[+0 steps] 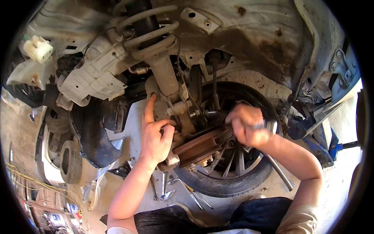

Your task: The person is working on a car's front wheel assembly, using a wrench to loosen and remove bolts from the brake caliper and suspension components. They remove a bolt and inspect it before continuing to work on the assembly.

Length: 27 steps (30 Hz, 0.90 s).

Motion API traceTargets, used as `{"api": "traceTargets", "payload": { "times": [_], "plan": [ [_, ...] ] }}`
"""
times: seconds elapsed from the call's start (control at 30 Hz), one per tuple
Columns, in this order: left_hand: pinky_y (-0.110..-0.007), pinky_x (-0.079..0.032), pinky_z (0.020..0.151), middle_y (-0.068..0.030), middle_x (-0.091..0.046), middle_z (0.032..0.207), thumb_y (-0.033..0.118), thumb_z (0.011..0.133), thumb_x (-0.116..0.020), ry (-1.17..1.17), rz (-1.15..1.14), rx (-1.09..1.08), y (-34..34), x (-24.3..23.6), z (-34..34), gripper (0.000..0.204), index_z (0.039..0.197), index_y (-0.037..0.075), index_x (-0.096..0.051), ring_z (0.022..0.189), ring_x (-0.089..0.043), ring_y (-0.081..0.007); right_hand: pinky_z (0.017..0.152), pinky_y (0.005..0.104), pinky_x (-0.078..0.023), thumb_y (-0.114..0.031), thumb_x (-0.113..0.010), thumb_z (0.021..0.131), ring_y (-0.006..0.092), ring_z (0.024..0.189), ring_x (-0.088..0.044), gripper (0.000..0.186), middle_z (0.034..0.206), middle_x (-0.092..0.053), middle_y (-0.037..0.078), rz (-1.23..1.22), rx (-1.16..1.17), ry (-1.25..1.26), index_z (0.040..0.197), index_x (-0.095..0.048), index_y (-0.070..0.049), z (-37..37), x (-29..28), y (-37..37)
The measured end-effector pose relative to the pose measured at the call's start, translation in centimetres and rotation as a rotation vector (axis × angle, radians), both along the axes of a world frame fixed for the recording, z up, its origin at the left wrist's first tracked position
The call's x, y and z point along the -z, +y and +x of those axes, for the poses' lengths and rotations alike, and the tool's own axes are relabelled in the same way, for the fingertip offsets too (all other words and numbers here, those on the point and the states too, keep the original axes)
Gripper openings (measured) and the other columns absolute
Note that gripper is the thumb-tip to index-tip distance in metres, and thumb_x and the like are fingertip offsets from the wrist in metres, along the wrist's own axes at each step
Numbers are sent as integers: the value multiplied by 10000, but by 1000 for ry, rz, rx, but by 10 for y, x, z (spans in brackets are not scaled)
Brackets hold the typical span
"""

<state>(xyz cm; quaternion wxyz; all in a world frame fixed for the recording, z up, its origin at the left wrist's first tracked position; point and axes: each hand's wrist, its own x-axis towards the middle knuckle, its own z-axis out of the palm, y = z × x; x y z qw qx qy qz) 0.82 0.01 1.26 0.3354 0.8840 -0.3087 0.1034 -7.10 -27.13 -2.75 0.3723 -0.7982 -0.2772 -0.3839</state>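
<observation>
My left hand (156, 136) is at the left side of the suspension assembly, index finger stretched up along it and thumb apart from the bent fingers. Nothing shows in its grasp. Above it, the strut (163, 76) with its coil spring (151, 37) runs down to the rusty brake assembly (198, 149). To the right of the brake, my right hand (248, 125) is closed in a fist around a shiny metal tool (269, 126). One end of that tool sticks out beside my wrist; its kind is hard to make out, and motion blurs the hand.
A wheel with its tire (230, 191) lies under the brake, a metal bar (279, 172) across its right side. Wrenches (163, 187) and other hand tools lie on the floor. Old tires (70, 162) stand at left. The wheel arch (249, 43) hangs overhead; a blue stand (331, 146) is at right.
</observation>
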Motion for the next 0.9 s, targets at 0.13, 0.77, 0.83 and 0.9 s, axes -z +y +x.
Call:
{"api": "traceTargets", "payload": {
  "times": [0.13, 0.77, 0.83, 0.9],
  "plan": [
    [-424, -257, 1151, -222, -272, 1540, 131, 784, -592, 14, 1, -14, 1, 0, -1, 181, 776, 20, -736, 1410, -281, -392, 594, 442, -496, -151, -504, 964, 392, 664, -629, 218, 679, -618, 190, 197, 344, 282, 827, -588, -3, 34, -28, 14],
    [-412, -198, 1172, -237, -263, 1549, 91, 773, -511, 44, -4, 15, 4, -3, -1, 264, 846, -22, -738, 1445, -245, -372, 636, 479, -506, -249, -528, 920, 406, 710, -645, 315, 850, -655, 223, 125, 320, 351, 862, -634, 42, 92, -43, 44],
    [-411, -202, 1170, -240, -264, 1547, 94, 772, -515, 42, -20, 30, 1, -3, -1, 263, 848, -22, -737, 1444, -247, -373, 537, 409, -499, -117, -619, 829, 323, 632, -640, 120, 788, -645, 148, -4, 178, 24, 837, -610, 2, 43, -25, 26],
    [-410, -206, 1169, -244, -265, 1546, 100, 769, -523, 38, -27, 30, 1, -2, -1, 258, 848, -22, -736, 1444, -250, -374, 491, 374, -476, -24, -633, 779, 270, 582, -610, 71, 729, -618, 103, -206, -1, -164, 832, -586, -32, 8, -3, 8]
  ]
}}
